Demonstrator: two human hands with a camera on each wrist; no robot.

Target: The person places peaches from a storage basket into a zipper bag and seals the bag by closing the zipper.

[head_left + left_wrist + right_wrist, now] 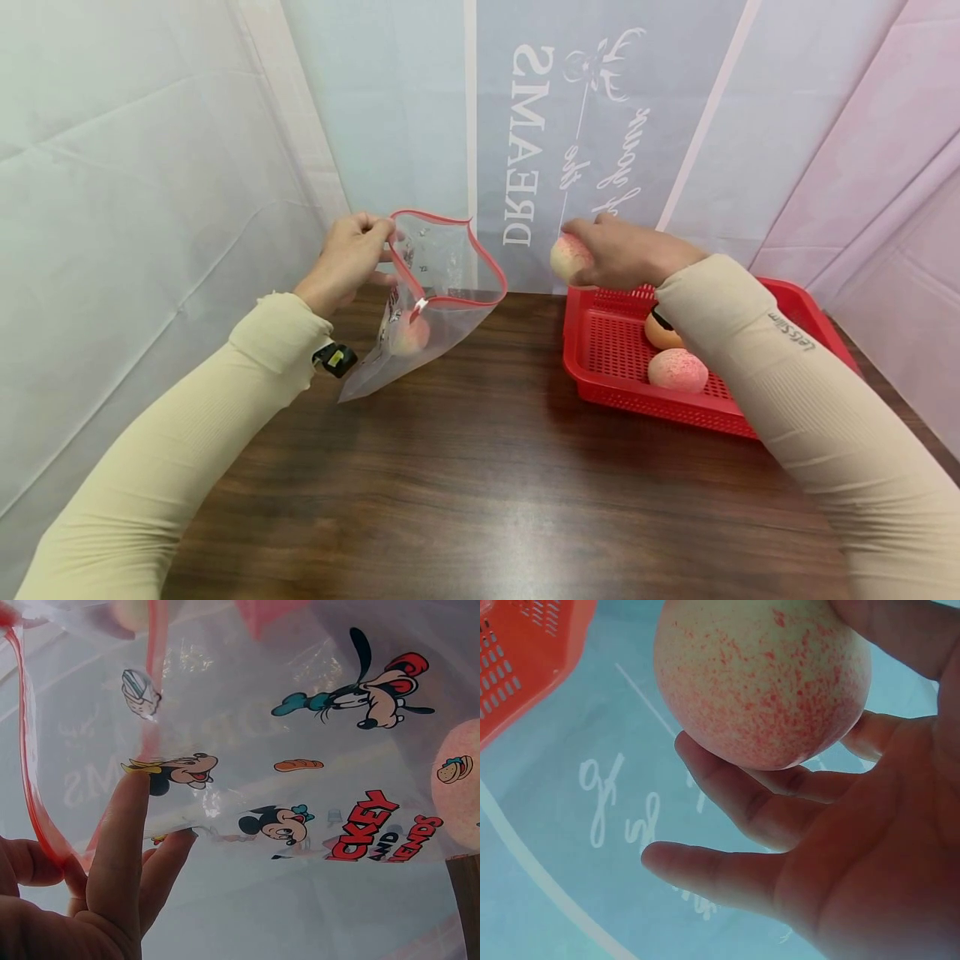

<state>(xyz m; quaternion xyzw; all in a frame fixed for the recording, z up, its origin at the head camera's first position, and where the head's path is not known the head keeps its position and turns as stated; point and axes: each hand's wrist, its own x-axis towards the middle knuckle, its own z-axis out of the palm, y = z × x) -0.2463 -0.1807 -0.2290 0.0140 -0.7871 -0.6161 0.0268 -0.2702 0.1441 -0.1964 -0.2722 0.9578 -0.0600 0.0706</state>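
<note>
My left hand (351, 258) pinches the red-edged rim of a clear zip bag (450, 267) and holds its mouth wide. Cartoon figures are printed on the bag (247, 765), and a white slider sits on its red zip. Inside, low in the bag, lies a pink peach (410, 333). Between thumb and fingers, my right hand (626, 254) grips another peach (761, 682), cream with red speckles. It is in the air beside the near-left corner of the red basket, to the right of the bag mouth.
The red perforated basket (600, 387) stands on the dark wood table (465, 483) at the right. In it are a pink peach (677, 371) and an orange-toned fruit (662, 333), partly hidden by my right wrist. A printed cloth (405, 100) hangs behind.
</note>
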